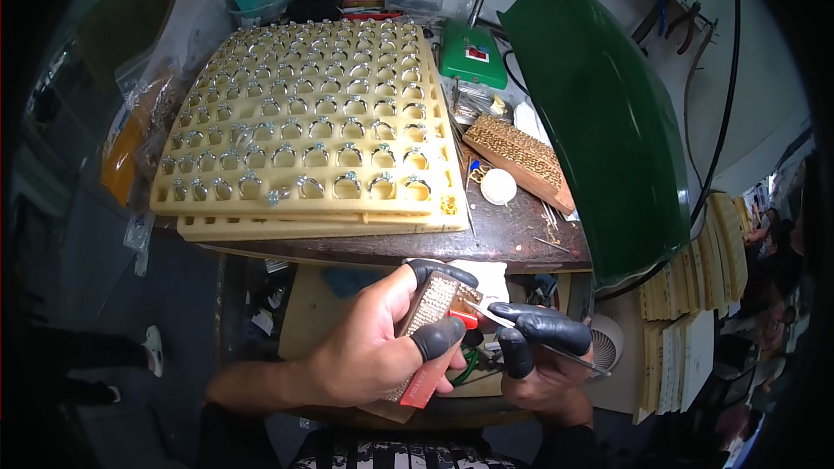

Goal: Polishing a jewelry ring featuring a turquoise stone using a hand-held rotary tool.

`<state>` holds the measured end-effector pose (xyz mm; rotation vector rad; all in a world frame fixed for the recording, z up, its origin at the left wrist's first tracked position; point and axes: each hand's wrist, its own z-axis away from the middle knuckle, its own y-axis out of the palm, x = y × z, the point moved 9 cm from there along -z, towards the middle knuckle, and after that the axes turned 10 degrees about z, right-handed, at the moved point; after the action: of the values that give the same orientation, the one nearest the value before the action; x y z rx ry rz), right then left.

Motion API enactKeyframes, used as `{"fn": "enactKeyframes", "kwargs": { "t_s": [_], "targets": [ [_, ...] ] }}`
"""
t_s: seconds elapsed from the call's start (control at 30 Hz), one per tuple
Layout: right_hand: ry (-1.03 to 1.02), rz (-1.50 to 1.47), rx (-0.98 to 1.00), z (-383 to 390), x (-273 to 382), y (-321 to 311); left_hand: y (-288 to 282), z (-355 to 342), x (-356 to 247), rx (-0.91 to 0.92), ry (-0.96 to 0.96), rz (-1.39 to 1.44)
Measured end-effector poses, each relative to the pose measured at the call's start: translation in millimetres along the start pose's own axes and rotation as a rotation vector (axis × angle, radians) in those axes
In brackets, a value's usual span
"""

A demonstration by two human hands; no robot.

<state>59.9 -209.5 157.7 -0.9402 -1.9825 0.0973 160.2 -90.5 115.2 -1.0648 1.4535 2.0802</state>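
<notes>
My left hand (365, 347), with black finger covers, grips a narrow block (434, 297) densely set with small light metallic pieces, a red strip along its lower part. My right hand (547, 352), also in black finger covers, holds a slim metal tool (485, 311), perhaps tweezers, its tip at the block's upper right beside a small red piece (463, 320). A white cloth or paper lies behind my hands. What exactly the tip touches is too small to tell.
A foam tray (291, 208) of several stone-set rings covers the bench (512, 230). Right of it are a wooden block (521, 156) of small pieces, a white round object (498, 187) and a green lamp shade (599, 130). Stacked boards (678, 321) stand at right; another person's foot (152, 349) shows at left.
</notes>
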Motion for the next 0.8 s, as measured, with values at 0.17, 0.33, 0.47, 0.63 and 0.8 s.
{"fn": "enactKeyframes", "kwargs": {
  "t_s": [0.17,0.33,0.47,0.63,0.8],
  "targets": [
    [0.02,0.032,0.004,5,1,-2,-1,0,1,0.018,0.002,-0.01],
    [0.23,-0.03,-0.117,26,0,-22,3,0,-3,-0.013,0.02,0.0],
    [0.253,0.284,-0.154,67,-27,-38,1,-3,-6,0.038,0.046,0.048],
    [0.071,0.508,-0.218,100,-29,-40,2,-9,-7,-0.021,0.073,-0.027],
    [0.102,0.604,-0.267,132,-32,-46,-5,-8,-4,0.017,0.108,-0.141]
  ]
}}
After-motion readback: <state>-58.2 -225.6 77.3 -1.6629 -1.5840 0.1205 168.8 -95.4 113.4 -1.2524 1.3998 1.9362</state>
